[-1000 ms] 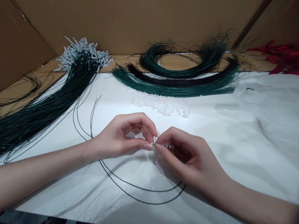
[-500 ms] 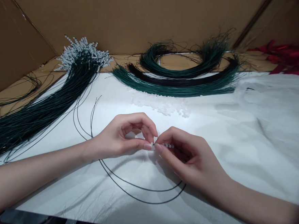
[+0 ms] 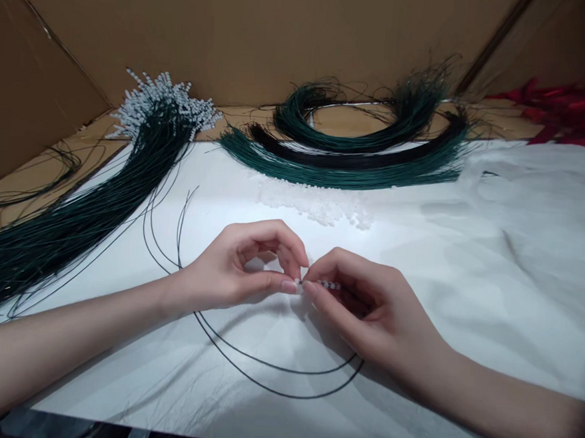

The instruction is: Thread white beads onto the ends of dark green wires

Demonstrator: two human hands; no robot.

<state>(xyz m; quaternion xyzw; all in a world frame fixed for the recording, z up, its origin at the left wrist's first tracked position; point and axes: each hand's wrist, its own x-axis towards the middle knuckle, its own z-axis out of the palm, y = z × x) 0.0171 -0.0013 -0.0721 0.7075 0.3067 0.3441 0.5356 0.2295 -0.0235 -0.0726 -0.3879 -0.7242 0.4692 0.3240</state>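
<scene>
My left hand (image 3: 239, 268) and my right hand (image 3: 361, 304) meet fingertip to fingertip over a white cloth (image 3: 494, 273). Both are pinched closed. Between the right thumb and forefinger lies a short string of small clear beads (image 3: 328, 285) on a thin dark wire. My left fingertips pinch a tiny clear bead at the wire's tip (image 3: 298, 283). Two thin dark wires (image 3: 281, 378) curve from under my hands across the cloth toward me and up to the left.
A heap of loose clear beads (image 3: 318, 204) lies beyond my hands. A thick bundle of dark green wires with beaded ends (image 3: 160, 103) fans out at left. Curved green and black wire bundles (image 3: 357, 157) lie at the back. Cardboard walls surround; red material (image 3: 570, 111) at far right.
</scene>
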